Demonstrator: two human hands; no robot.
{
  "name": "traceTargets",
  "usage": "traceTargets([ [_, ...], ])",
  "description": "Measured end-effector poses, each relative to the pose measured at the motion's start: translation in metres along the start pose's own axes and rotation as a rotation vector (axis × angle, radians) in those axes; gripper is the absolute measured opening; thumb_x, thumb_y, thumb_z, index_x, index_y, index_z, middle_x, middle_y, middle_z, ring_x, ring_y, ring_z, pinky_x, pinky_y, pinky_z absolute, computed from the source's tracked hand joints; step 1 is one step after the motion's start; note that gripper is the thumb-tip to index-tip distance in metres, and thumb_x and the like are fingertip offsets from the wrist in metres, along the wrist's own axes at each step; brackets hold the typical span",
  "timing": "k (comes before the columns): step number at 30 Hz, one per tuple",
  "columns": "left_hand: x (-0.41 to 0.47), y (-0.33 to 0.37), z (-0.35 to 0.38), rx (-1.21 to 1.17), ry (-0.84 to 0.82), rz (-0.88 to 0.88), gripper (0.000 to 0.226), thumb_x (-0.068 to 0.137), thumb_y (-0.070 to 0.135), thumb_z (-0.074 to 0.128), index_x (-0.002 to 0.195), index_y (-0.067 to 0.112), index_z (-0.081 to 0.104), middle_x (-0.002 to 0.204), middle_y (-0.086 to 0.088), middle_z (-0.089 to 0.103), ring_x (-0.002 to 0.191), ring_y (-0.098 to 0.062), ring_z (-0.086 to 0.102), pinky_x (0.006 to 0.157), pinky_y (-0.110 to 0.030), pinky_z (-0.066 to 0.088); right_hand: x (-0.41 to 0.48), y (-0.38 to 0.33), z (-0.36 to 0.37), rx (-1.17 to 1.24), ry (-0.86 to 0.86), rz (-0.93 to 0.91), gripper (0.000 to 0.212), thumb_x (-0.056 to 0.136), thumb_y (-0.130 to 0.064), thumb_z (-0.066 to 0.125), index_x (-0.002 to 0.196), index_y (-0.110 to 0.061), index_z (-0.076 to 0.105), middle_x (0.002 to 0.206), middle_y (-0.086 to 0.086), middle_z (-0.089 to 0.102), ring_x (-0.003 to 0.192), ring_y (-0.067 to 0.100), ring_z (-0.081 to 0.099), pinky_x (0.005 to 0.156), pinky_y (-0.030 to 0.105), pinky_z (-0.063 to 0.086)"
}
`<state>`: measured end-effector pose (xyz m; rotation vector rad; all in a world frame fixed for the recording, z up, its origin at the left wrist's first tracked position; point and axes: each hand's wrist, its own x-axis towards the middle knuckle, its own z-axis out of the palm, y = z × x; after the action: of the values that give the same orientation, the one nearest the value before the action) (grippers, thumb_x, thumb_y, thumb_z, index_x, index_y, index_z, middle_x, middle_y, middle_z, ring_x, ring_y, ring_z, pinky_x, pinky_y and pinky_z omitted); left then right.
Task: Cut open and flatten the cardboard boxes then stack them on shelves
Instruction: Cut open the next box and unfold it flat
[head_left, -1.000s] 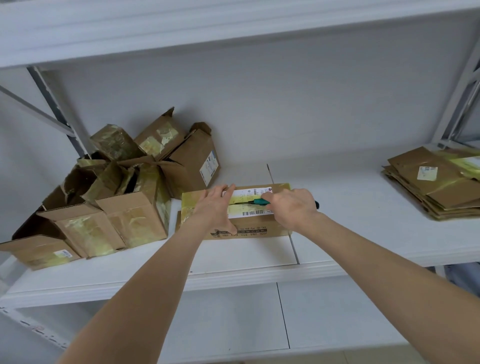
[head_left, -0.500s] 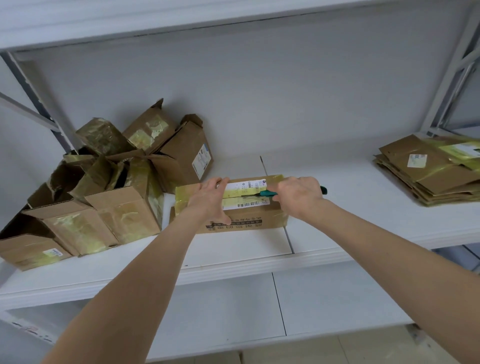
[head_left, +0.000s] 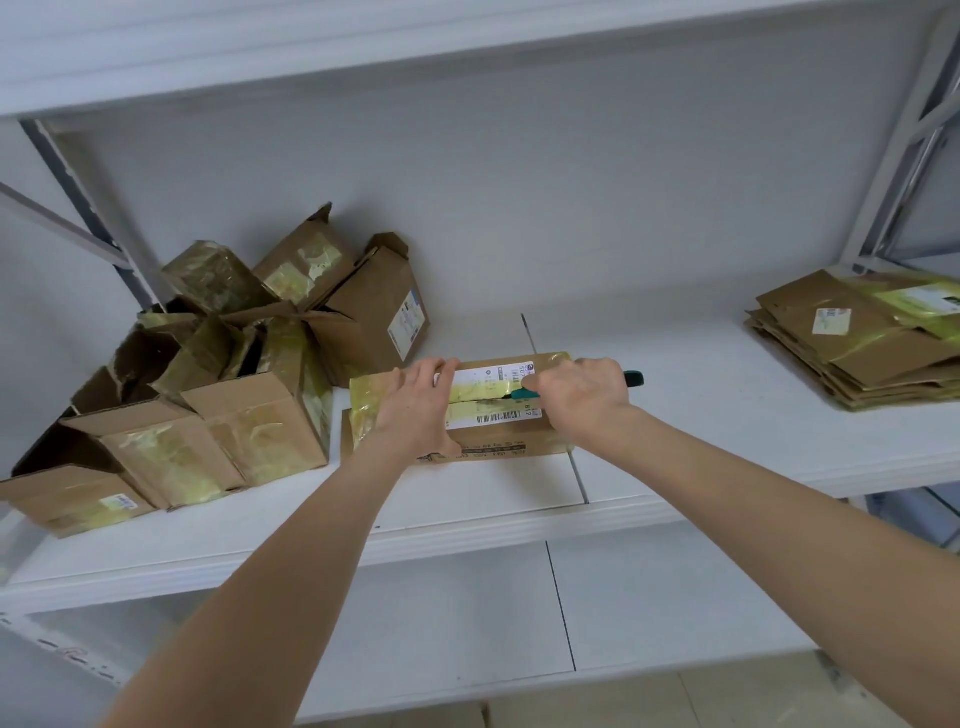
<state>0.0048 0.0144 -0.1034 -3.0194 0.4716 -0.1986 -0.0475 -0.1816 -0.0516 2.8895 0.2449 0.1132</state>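
Right hand (head_left: 582, 400): fingers curled tight round a teal cutter (head_left: 632, 379); its butt end sticks out at 3 o'clock of the fist and its tip meets the box's top seam at 9 o'clock.
Left hand (head_left: 415, 410): flat with straight fingers, pressing on the box top, thumb down over the front edge.
Box (head_left: 493, 448): lies closed under both hands, mid-shelf, wrapped in yellowish tape.
Shipping label (head_left: 488, 397): white, across the seam; it carries a barcode and digits too small to read. The dark print on the front face is unreadable too.
Shelf (head_left: 727, 415): white, carries everything.
Open boxes (head_left: 208, 405): a heap at 9 o'clock of the box, flaps up; small white labels, illegible.
Flattened stack (head_left: 862, 348): at 2 o'clock, well apart, with a white sticker on top.
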Motion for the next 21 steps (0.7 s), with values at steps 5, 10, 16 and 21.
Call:
traceTargets([
  [5,-0.006,0.002,0.001,0.009,0.023,0.002,0.119,0.063,0.051,0.083,0.151,0.017,0.011,0.147,-0.004,0.025,0.140,-0.023,0.023,0.119,-0.048,0.011,-0.005,0.004,0.006,0.040,-0.026,0.032,0.033,0.095,-0.014,0.052,0.124,-0.030,0.052,0.103,0.002,0.049,0.088,0.022,0.053,0.067,0.031,0.034],
  [10,-0.009,0.003,0.001,0.002,0.027,-0.006,0.119,0.062,0.050,0.084,0.151,0.017,0.013,0.146,-0.003,0.025,0.140,-0.022,0.023,0.120,-0.048,0.011,-0.012,0.011,0.009,0.057,-0.005,0.052,0.027,0.101,-0.019,0.047,0.126,-0.026,0.051,0.113,0.003,0.054,0.105,0.023,0.057,0.072,0.032,0.034],
  [16,-0.007,0.003,0.000,-0.009,0.007,-0.011,0.119,0.063,0.049,0.084,0.151,0.017,0.011,0.148,-0.004,0.024,0.141,-0.022,0.021,0.120,-0.049,0.010,-0.012,0.016,0.019,0.069,0.001,0.054,0.040,0.099,-0.016,0.048,0.134,-0.034,0.048,0.107,0.003,0.052,0.095,0.021,0.052,0.070,0.033,0.032],
  [21,-0.002,0.001,-0.002,-0.016,-0.032,-0.021,0.119,0.064,0.046,0.084,0.152,0.017,0.010,0.150,-0.003,0.023,0.142,-0.023,0.019,0.119,-0.048,0.011,-0.010,0.026,0.016,0.066,-0.019,0.068,0.040,0.099,-0.017,0.048,0.135,-0.037,0.047,0.095,0.000,0.040,0.101,0.022,0.055,0.070,0.032,0.033],
])
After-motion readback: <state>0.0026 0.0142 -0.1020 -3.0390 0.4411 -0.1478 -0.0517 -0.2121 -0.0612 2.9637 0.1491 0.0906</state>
